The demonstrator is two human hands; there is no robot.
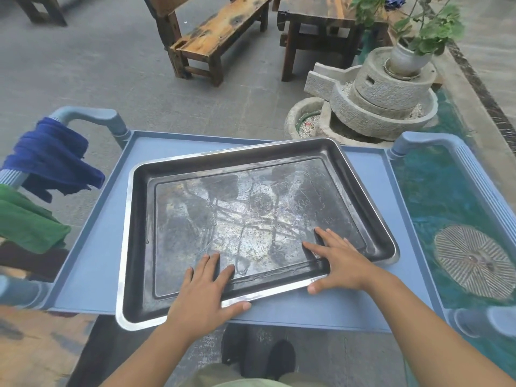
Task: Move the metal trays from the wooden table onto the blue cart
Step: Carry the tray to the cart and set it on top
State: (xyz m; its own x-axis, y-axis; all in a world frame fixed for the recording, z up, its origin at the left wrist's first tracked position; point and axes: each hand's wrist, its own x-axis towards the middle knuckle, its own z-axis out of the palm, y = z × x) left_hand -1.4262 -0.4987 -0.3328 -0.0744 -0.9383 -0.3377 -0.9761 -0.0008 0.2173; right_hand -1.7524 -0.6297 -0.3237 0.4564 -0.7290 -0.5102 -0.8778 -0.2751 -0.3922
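Note:
A large rectangular metal tray (245, 213) lies skewed on the top of the blue cart (377, 196). Its near left corner sticks out past the cart's front edge. My left hand (206, 291) grips the tray's near rim, fingers inside the tray and thumb under the outer lip. My right hand (337, 261) holds the same rim further right, fingers spread on the tray floor and thumb outside. The tray floor is wet and reflective. Only this one tray is in view.
Blue cloth (53, 160) and green cloth (28, 222) hang on the cart's left handle. A stone mill with a potted plant (391, 90) stands behind the cart on the right, beside a water basin (435, 208). Wooden bench (217, 32) and table (315, 26) stand further back.

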